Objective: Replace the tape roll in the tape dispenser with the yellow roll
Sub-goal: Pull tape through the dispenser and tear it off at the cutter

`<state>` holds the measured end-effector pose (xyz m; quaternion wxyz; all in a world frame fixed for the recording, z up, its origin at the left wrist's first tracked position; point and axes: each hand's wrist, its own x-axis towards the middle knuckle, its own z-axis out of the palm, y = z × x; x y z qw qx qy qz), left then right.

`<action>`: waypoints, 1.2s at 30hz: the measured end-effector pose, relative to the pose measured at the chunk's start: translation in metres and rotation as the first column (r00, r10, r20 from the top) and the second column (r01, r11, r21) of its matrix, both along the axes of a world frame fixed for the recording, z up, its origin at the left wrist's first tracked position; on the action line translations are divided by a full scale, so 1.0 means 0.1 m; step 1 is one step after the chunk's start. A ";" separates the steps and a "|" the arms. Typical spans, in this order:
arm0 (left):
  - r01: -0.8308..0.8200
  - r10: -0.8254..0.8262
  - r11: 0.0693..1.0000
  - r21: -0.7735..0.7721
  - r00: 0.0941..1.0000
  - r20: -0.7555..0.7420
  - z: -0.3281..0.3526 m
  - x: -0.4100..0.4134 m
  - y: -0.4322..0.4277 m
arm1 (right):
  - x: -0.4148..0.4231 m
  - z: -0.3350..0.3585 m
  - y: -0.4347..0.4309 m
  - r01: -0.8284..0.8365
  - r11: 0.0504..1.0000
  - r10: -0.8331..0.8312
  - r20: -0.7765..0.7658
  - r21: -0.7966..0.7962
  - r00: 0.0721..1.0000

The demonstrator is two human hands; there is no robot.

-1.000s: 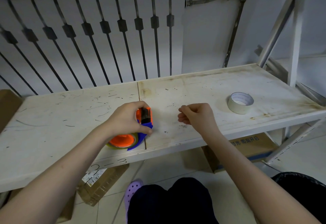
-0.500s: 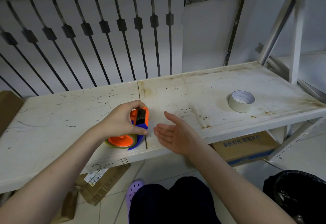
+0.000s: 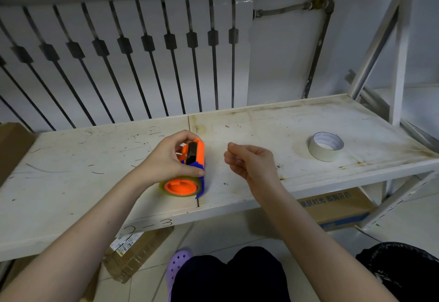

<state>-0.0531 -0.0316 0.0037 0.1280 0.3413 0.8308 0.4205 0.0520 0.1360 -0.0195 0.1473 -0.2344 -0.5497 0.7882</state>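
Gripping the tape dispenser [image 3: 187, 168], the left hand [image 3: 166, 159] steadies it; the half-curled, empty right hand [image 3: 251, 161] risks fumbling the old roll [image 3: 181, 186] below that grip.

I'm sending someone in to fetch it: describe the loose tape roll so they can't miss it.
Find the scuffed white shelf in front of the radiator. Toward its right end a pale tape roll lies flat, hole upward, alone and untouched. The only other tape is a roll on the orange and blue dispenser under the left hand.
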 end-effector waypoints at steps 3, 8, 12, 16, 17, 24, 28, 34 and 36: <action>-0.011 0.004 0.995 0.104 0.998 0.066 -0.02 0.06 0.03 | 0.01 -0.05 0.01 -0.022 0.999 0.020 0.055 0.028 0.998; 0.004 -0.037 0.978 0.209 0.987 0.153 -0.06 0.09 0.09 | -0.03 -0.10 0.00 -0.055 0.991 0.044 0.087 0.124 0.995; -0.002 -0.047 0.967 0.254 0.981 0.187 -0.09 0.10 0.09 | -0.05 -0.14 -0.01 -0.077 0.982 0.059 0.106 0.170 0.993; 0.002 -0.053 0.966 0.258 0.981 0.189 -0.09 0.10 0.10 | -0.08 -0.20 -0.06 -0.122 0.992 0.117 0.125 0.031 0.985; 0.002 -0.052 0.966 0.258 0.981 0.189 -0.10 0.10 0.10 | -0.08 -0.21 -0.07 -0.125 0.992 0.123 0.128 0.013 0.984; 0.031 -0.084 0.965 0.259 0.977 0.197 -0.12 0.06 0.13 | -0.19 -0.20 -0.03 -0.107 0.990 0.088 0.194 0.089 0.977; 0.018 -0.084 0.962 0.272 0.969 0.231 -0.12 0.03 0.12 | -0.17 -0.30 0.04 -0.149 0.965 0.076 0.311 0.216 0.947; -0.007 -0.061 0.969 0.247 0.962 0.266 -0.11 0.01 0.13 | -0.02 -0.53 0.05 0.049 0.769 -0.109 0.056 0.637 0.992; -0.007 -0.057 0.971 0.240 0.964 0.259 -0.11 0.01 0.15 | 0.03 -0.49 -0.05 0.039 0.673 0.052 -0.100 0.739 0.994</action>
